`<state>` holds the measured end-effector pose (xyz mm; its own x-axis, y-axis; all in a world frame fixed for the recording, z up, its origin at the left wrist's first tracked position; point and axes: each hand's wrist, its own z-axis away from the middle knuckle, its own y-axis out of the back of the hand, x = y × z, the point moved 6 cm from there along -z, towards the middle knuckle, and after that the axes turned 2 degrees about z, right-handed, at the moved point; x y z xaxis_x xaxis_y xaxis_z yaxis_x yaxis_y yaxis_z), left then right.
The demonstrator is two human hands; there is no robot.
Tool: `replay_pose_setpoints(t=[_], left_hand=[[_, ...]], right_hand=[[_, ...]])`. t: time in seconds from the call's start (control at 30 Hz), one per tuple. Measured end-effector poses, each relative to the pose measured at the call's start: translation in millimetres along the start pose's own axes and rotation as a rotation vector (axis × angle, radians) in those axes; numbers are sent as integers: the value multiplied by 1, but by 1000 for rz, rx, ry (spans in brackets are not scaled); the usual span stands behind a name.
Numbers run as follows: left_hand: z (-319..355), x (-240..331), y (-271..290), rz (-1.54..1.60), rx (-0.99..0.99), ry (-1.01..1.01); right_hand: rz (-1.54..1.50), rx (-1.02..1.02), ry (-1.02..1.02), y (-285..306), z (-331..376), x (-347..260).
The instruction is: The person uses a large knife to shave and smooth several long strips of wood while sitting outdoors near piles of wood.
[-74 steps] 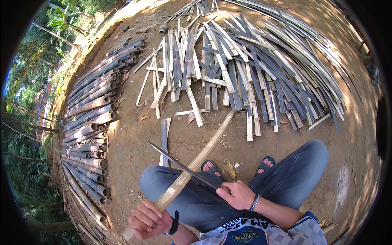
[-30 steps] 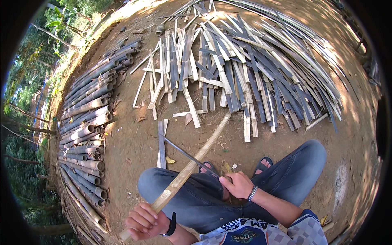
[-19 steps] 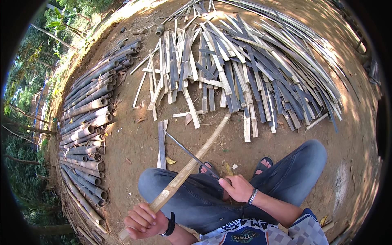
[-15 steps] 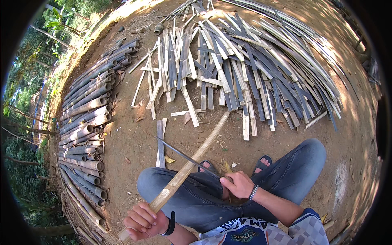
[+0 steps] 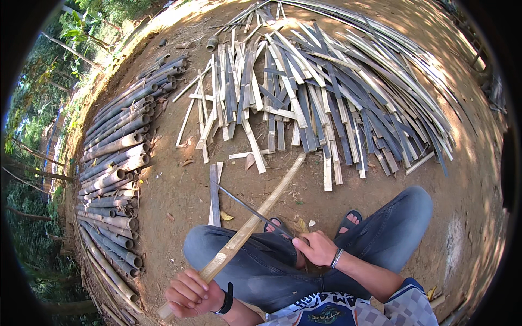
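I have the left hand point(image 5: 194, 293) at the near left, its fingers wrapped firmly around the near end of a long pale bamboo strip point(image 5: 235, 242), with a short stub of it showing past the fist. The strip slants over the left thigh of the dark jeans point(image 5: 408, 223) toward the far side, its far end just short of the big pile of split strips point(image 5: 331, 103); I cannot tell whether that end touches the ground point(image 5: 179, 190). A lighter, scraped-looking patch shows on it a little beyond the fist. The right hand point(image 5: 316, 249), right of the strip, is closed around the handle of a knife point(image 5: 247, 206), thumb toward the blade; most of the handle is hidden from me. The narrow dark blade crosses above the strip and points far left, but I cannot tell whether its edge presses on the wood. I see a black band point(image 5: 228, 299) on the left wrist and a chain bracelet point(image 5: 337, 257) on the right. 2 sandals point(image 5: 348, 220) show between the bent knees. Beyond the left knee lie 2 short strips, 1 dark point(image 5: 215, 193) and 1 pale, overlapping, with a yellow leaf point(image 5: 227, 216) just beside them on the right. Along the left side, whole bamboo poles point(image 5: 122, 140) lie in a row, cut ends facing right, with greenery point(image 5: 32, 130) behind them.
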<state>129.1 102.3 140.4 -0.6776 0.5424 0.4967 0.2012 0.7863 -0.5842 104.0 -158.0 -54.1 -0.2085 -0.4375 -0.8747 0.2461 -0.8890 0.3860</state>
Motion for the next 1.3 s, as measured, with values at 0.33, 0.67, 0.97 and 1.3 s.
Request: replay_pose_setpoints(t=[0.33,0.67,0.97,1.3], left_hand=[[1,0,3,5,-7,10],[1,0,5,-20,30,1],[3,-1,4,-14,58,-12],[0,-1,3,36,-34,6]], right_hand=[[88,27,-37,3,-6,11],[58,35,-99,9,-20,12],[3,34,-190,12,-31,30],[47,19,-67,16,-19,3]])
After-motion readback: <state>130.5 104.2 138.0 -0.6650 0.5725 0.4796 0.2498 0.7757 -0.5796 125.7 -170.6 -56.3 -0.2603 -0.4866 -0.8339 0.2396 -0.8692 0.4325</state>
